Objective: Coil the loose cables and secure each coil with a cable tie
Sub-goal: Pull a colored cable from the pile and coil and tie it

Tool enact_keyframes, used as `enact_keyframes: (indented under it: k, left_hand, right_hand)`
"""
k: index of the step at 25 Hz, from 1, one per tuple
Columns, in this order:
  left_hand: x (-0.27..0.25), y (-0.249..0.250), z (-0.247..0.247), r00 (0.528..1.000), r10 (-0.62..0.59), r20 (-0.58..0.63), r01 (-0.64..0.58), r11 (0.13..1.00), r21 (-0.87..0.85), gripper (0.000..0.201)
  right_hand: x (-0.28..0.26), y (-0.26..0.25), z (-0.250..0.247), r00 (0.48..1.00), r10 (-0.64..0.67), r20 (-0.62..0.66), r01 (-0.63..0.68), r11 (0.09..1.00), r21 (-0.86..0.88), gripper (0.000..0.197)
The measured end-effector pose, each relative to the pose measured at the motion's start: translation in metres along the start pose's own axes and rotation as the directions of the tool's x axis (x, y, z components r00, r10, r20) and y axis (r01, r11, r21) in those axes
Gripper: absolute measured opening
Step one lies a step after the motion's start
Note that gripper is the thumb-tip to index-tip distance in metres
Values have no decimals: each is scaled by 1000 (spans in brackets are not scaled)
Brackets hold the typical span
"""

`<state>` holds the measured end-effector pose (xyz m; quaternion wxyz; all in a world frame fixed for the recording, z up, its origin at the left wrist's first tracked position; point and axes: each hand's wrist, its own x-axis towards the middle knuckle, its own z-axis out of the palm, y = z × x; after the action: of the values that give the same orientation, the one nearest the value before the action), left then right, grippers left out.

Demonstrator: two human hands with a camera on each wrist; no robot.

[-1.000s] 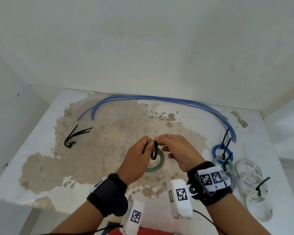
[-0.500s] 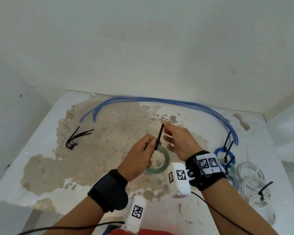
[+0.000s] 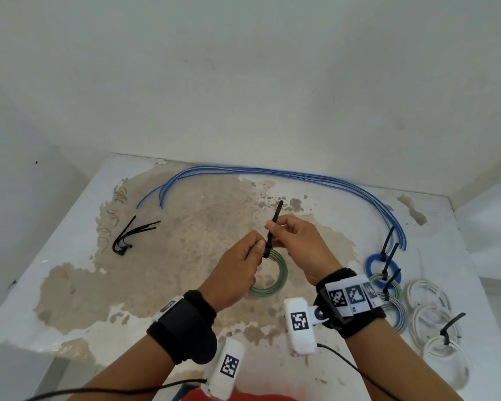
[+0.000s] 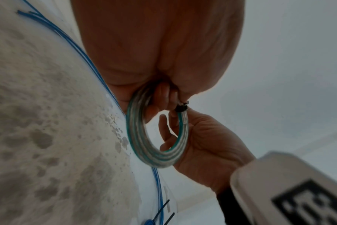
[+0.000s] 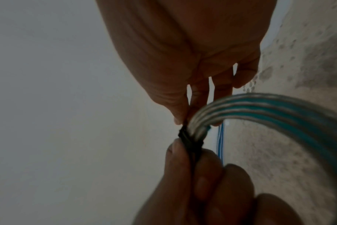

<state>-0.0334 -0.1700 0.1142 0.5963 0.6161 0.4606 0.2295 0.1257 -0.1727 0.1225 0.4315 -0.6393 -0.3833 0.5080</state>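
My left hand (image 3: 237, 264) pinched the green-and-white coil (image 3: 275, 280) at its black cable tie (image 3: 272, 230); my right hand (image 3: 298, 247) pinched the tie's upright tail.

Green coil (image 3: 275, 280) partly behind left hand (image 3: 235, 273), right-wrist view blurred

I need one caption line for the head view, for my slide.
Left hand grips a green-and-white cable coil while the right hand pulls the black cable tie.

Stained white surface (image 3: 70, 285) bearing loose blue cables (image 3: 301, 175), spare black ties (image 3: 133, 235), tied coils (image 3: 388, 285) at right.
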Motion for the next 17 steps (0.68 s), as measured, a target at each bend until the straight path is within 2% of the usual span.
enact_keyframes:
  k: [2,7,13,17]
  left_hand:
    - [3,-1,-1,999,-36,-2,36,999,21,27]
    - [7,2,-2,990,-138,-1,138,990,-20,31]
    - [4,6,2,980,-196,21,197,974,-114,29]
    - [4,11,7,975,-223,-2,219,959,-180,34]
  right_hand:
    - [1,8,5,997,-60,-51,57,996,-64,16]
    - [-5,5,6,970,-228,-86,200,946,-256,17]
    - [-10,7,4,969,-238,-71,211,939,-273,17]
    - [-8,8,2,959,-262,-107,218,924,-314,20]
